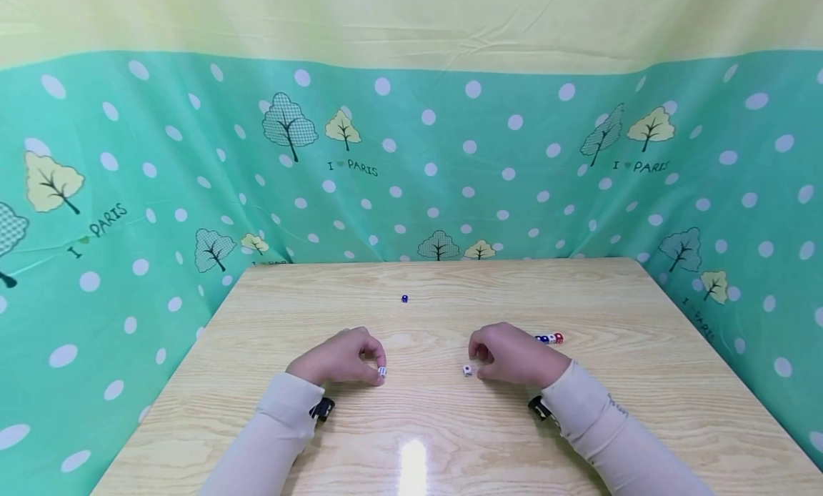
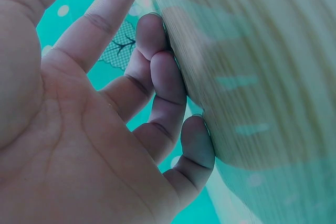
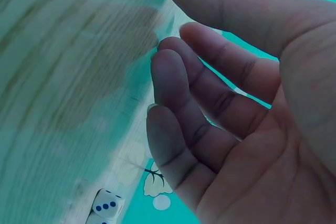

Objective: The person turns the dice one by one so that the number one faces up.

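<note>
At the middle of the table, my left hand (image 1: 343, 356) pinches a white die (image 1: 382, 372) between thumb and forefinger, close to the wood. The left wrist view shows its other fingers (image 2: 167, 74) bent, their tips against the table; the die is out of sight there. Across from it, my right hand (image 1: 511, 354) rests low with loosely bent fingers. A second white die (image 1: 467, 370) lies just beyond its thumb tip. In the right wrist view, thumb and fingers stand apart, with a white die (image 3: 107, 204) with blue pips at the bottom edge.
Behind my right hand, a short row of blue, white and red dice (image 1: 551, 338) is partly hidden by the wrist. One blue die (image 1: 404, 299) lies farther back. A green dotted curtain (image 1: 450, 167) encloses the wooden table (image 1: 411, 417) at the back and sides.
</note>
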A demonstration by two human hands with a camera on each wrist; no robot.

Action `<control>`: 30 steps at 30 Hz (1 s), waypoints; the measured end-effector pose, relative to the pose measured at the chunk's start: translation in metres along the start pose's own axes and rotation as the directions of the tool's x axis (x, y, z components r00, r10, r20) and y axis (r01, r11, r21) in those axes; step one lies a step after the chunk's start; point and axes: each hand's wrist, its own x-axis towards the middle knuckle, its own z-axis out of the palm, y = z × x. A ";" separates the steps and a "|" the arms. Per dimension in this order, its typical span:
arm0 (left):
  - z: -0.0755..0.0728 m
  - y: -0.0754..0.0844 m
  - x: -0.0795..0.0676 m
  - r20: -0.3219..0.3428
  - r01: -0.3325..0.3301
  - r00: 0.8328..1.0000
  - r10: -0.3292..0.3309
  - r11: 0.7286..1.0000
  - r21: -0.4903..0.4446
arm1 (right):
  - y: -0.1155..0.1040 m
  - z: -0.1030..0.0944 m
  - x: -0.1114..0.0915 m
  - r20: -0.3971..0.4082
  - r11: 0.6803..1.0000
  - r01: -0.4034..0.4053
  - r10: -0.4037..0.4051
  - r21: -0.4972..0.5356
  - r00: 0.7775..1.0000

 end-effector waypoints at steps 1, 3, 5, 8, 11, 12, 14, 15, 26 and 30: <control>0.000 0.000 0.000 0.001 0.000 1.000 0.000 1.000 -0.002 | 0.000 0.000 0.000 0.002 1.000 0.000 0.000 0.001 1.000; 0.000 0.000 0.000 0.000 -0.002 1.000 0.002 1.000 -0.004 | 0.001 0.000 0.001 0.005 1.000 0.002 -0.002 0.002 1.000; 0.000 -0.001 0.000 0.001 -0.002 1.000 0.002 1.000 -0.005 | 0.001 0.000 0.001 0.009 1.000 0.001 -0.001 0.000 1.000; 0.000 -0.002 0.000 -0.001 -0.005 1.000 0.005 1.000 -0.008 | -0.001 0.000 0.001 0.008 1.000 0.002 -0.001 -0.019 1.000; 0.000 -0.002 0.000 0.002 -0.007 1.000 0.007 1.000 -0.011 | -0.005 0.001 0.000 0.005 0.999 0.022 -0.022 -0.043 1.000; 0.000 -0.003 0.000 0.003 -0.008 1.000 0.008 1.000 -0.012 | -0.007 0.001 -0.001 0.002 0.998 0.033 -0.033 -0.052 0.999; 0.000 -0.003 0.001 0.003 -0.010 1.000 0.010 1.000 -0.012 | -0.010 0.002 -0.001 -0.007 0.996 0.055 -0.056 -0.069 0.998; 0.000 -0.003 0.001 0.003 -0.011 1.000 0.011 1.000 -0.011 | -0.012 0.003 -0.001 -0.015 0.995 0.068 -0.069 -0.077 0.997; 0.001 -0.004 0.002 0.005 -0.017 1.000 0.018 1.000 -0.012 | -0.010 0.003 0.000 -0.100 0.979 0.122 -0.140 -0.163 0.985; 0.001 -0.005 0.002 0.003 -0.016 1.000 0.016 1.000 -0.006 | -0.006 -0.004 -0.002 -0.120 0.980 0.078 -0.101 -0.181 0.988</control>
